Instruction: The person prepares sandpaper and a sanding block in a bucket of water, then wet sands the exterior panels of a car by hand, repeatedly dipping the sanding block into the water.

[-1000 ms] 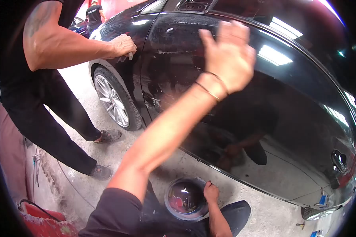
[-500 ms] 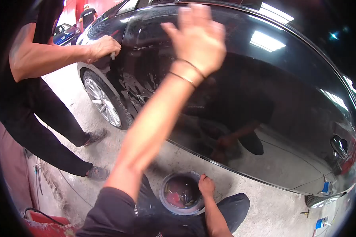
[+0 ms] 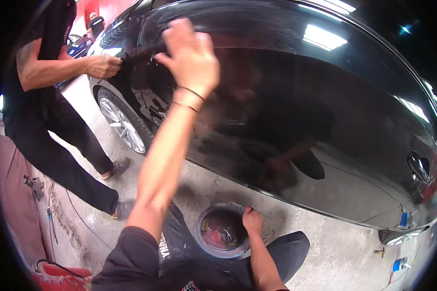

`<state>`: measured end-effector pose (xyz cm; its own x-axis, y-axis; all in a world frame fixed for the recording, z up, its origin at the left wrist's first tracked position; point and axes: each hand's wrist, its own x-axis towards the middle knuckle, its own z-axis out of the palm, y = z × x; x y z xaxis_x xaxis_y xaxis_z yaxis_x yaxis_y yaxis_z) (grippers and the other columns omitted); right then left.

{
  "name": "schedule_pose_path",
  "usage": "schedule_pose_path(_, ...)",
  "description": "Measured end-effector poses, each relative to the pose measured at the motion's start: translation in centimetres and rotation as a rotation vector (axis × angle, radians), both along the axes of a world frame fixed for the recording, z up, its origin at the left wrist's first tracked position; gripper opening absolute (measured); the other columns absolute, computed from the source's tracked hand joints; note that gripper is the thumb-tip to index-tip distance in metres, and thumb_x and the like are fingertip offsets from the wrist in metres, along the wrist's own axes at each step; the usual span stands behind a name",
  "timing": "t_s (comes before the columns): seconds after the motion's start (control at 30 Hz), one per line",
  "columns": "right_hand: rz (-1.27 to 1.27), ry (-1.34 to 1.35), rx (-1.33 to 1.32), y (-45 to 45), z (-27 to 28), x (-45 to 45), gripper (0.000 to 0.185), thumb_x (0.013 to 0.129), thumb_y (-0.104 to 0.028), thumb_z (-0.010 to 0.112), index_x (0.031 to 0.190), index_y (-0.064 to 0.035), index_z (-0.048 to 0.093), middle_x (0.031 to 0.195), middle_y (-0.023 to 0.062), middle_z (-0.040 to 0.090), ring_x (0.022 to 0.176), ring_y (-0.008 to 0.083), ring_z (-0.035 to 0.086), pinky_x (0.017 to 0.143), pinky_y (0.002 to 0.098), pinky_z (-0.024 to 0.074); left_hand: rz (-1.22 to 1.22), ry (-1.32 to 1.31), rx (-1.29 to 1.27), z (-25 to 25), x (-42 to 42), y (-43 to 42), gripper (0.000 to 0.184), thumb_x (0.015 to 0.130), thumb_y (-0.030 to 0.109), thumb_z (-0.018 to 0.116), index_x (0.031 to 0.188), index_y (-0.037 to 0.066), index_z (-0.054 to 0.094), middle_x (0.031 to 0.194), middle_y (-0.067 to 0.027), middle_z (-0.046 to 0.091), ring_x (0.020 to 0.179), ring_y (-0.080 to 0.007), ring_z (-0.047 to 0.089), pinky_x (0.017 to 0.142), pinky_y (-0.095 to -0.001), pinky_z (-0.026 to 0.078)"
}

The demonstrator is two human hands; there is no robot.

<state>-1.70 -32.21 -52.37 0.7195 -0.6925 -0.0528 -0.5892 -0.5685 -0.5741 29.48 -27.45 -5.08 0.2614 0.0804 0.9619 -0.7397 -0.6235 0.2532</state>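
In front of the glossy black car door (image 3: 277, 87), my raised left hand (image 3: 192, 60) has its fingers stretched and the thumb apart, slightly blurred. It holds nothing I can see, and whether it touches the panel I cannot tell. Two thin dark bands circle that wrist. My right hand (image 3: 252, 220) is closed at the rim of a round bucket (image 3: 200, 242), which stands on the floor between my legs. Inside the bucket are dark liquid and several small red and yellowish pieces.
A co-worker in black stands at left, one hand (image 3: 104, 65) by the car's front fender. The front wheel (image 3: 124, 123) is below. A blue-and-white container (image 3: 399, 265) and small tool (image 3: 378, 252) lie at lower right. A red object (image 3: 63, 279) is at lower left.
My left hand has moved left and slightly down across the front of the panel. My right hand stays at the bucket rim. The co-worker's hand has shifted left.
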Motion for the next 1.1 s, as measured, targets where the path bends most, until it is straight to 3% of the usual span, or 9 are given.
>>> schedule_pose_path(0.1,0.018,0.059,-0.075,-0.3,-0.7,0.2,0.057,0.107,-0.041,0.042,0.093,0.0012,0.078,0.092,0.0309,0.074,0.091,0.0533,0.072,0.088,0.0627,0.0567,-0.218,-0.127,0.235,-0.8,-11.6,-6.3,0.076,0.105,0.041,0.051,0.168,0.004,0.028,0.176,-0.0181,0.025,0.163,-0.0403,0.018,0.123,-0.0761,0.007)
schedule_pose_path(0.23,-0.077,0.014,-0.023,0.3,0.0,0.2,0.058,0.107,-0.042,0.042,0.090,0.0008,0.078,0.088,0.0313,0.074,0.088,0.0541,0.072,0.087,0.0622,0.0574,-0.274,-0.277,0.515,-0.1,-10.5,-3.5,0.068,0.106,0.039,0.051,0.169,0.019,0.034,0.176,-0.0023,0.031,0.165,-0.0257,0.019,0.124,-0.0750,-0.002)
schedule_pose_path(0.43,-0.121,-0.001,0.047,0.3,1.1,0.2,0.062,0.106,-0.043,0.042,0.088,0.0038,0.078,0.089,0.0342,0.072,0.089,0.0556,0.072,0.090,0.0607,0.0574,-0.154,-0.121,0.274,-2.7,-3.9,1.6,0.064,0.110,0.030,0.046,0.170,0.015,0.031,0.178,-0.0056,0.025,0.166,-0.0288,0.016,0.123,-0.0755,-0.001)
schedule_pose_path(0.63,-0.059,0.032,-0.027,0.3,2.4,0.2,0.061,0.106,-0.042,0.043,0.086,0.0050,0.078,0.089,0.0337,0.073,0.087,0.0553,0.072,0.088,0.0606,0.0581,-0.514,-0.239,0.309,-1.1,-14.7,-8.9,0.067,0.103,0.037,0.056,0.165,0.015,0.041,0.173,-0.0053,0.035,0.162,-0.0326,0.025,0.122,-0.0789,0.005)
schedule_pose_path(0.77,-0.076,0.026,-0.022,-0.1,0.9,0.4,0.059,0.106,-0.042,0.042,0.092,0.0039,0.078,0.093,0.0335,0.073,0.089,0.0546,0.072,0.088,0.0610,0.0577,-0.304,-0.174,0.398,-0.7,-9.6,-2.3,0.067,0.105,0.037,0.054,0.167,0.018,0.038,0.175,-0.0030,0.033,0.164,-0.0276,0.024,0.122,-0.0785,0.003)
schedule_pose_path(0.97,-0.101,-0.004,0.038,0.4,0.6,0.3,0.063,0.106,-0.044,0.039,0.096,0.0030,0.078,0.097,0.0337,0.074,0.095,0.0546,0.071,0.093,0.0619,0.0551,0.037,0.219,-0.011,-3.4,2.1,5.3,0.064,0.114,0.041,0.034,0.172,0.015,0.022,0.180,-0.0081,0.016,0.167,-0.0319,0.011,0.121,-0.0788,0.004)
schedule_pose_path(1.03,-0.108,0.027,0.056,0.6,0.6,0.9,0.065,0.107,-0.046,0.037,0.095,0.0039,0.078,0.098,0.0339,0.074,0.097,0.0547,0.071,0.095,0.0619,0.0542,0.170,0.053,-0.005,-0.7,-2.7,1.7,0.052,0.104,0.034,0.048,0.146,0.002,0.050,0.155,-0.0209,0.045,0.143,-0.0415,0.040,0.104,-0.0726,0.034)
schedule_pose_path(1.07,-0.104,0.061,0.053,0.5,0.5,0.8,0.067,0.107,-0.046,0.036,0.095,0.0044,0.078,0.099,0.0341,0.074,0.098,0.0548,0.071,0.096,0.0617,0.0539,0.122,-0.171,-0.021,0.7,-5.7,-0.1,0.047,0.098,0.032,0.053,0.132,0.000,0.055,0.139,-0.0215,0.050,0.127,-0.0403,0.047,0.094,-0.0655,0.038)
schedule_pose_path(1.1,-0.113,0.098,0.045,0.3,0.5,0.8,0.068,0.107,-0.047,0.036,0.095,0.0050,0.078,0.099,0.0343,0.074,0.099,0.0550,0.071,0.097,0.0615,0.0536,-0.017,-0.117,0.079,1.4,-9.2,-1.5,0.054,0.099,0.033,0.053,0.140,-0.002,0.053,0.151,-0.0233,0.047,0.139,-0.0432,0.043,0.104,-0.0712,0.034)
